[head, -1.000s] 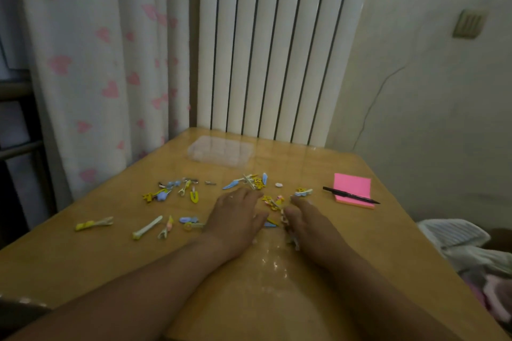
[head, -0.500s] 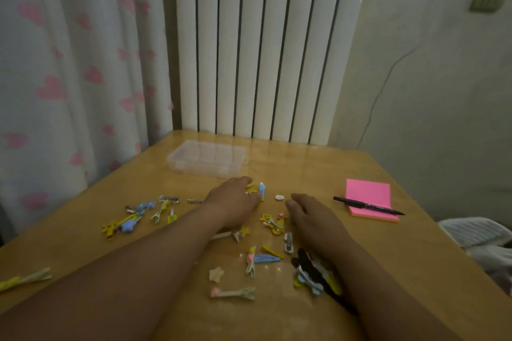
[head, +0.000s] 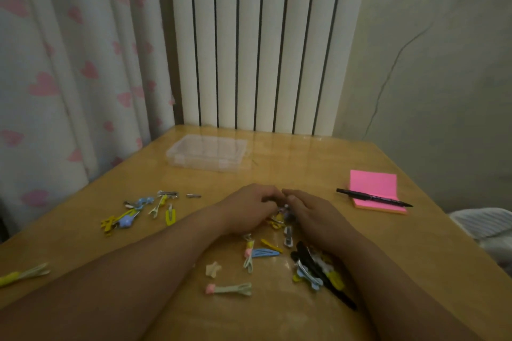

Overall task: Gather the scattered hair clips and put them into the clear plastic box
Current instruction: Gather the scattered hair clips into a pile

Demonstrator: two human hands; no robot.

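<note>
Resting palm-down on the wooden table point(head: 318, 158), the left hand point(head: 246, 209) and right hand point(head: 314, 214) meet fingertip to fingertip over a small cluster of hair clips point(head: 278, 219). The fingers are curled loosely; whether either hand actually grips a clip cannot be told. More clips lie near the forearms: a blue snap clip point(head: 264, 253), a dark bundle point(head: 318, 271) beside the right wrist, and a separate group point(head: 138, 210) to the left. The clear plastic box point(head: 207, 153) sits closed, well apart from the hands, toward the radiator point(head: 263, 41). A black pen point(head: 374, 197) lies across pink sticky notes point(head: 374, 183).
</note>
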